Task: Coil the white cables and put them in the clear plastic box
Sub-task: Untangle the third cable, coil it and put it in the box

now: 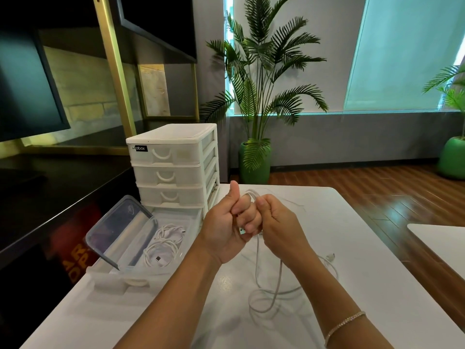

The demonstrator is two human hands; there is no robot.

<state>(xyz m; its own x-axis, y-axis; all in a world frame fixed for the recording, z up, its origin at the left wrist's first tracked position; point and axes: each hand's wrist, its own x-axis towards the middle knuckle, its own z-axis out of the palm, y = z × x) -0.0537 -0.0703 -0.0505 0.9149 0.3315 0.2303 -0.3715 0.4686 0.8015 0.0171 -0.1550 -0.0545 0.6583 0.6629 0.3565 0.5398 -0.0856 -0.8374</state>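
White cable (270,293) lies in loose loops on the worktop (352,285) in the lower middle of the frame, nearest to us, and rises from there in a double strand to the two hands held together at centre. Its far end, with a small plug (330,256), trails off to the right of the wrists.

It looks thin, light and limp. I would expect it to flop wherever it is not held and to spring out of its turns if let go, so the place to take it is across the gathered loops, not by the plug.

The left hand (221,227) has its fingers curled round a few turns of the cable, thumb standing up. The right hand (279,222) touches it knuckle to knuckle, and its grip is a narrow pinch on the strand just beside the turns. There is a thin bracelet (344,323) on the right wrist.

To the left of the hands, a little farther off, stands the clear plastic box (141,269), its lid (118,225) propped open. Two coiled cables (163,245) already lie inside, so I judge this one to be a later cable, with most of its length still to wind.

Behind the box stands a white drawer unit (173,162), and farther back, against the wall, a potted palm (259,96).
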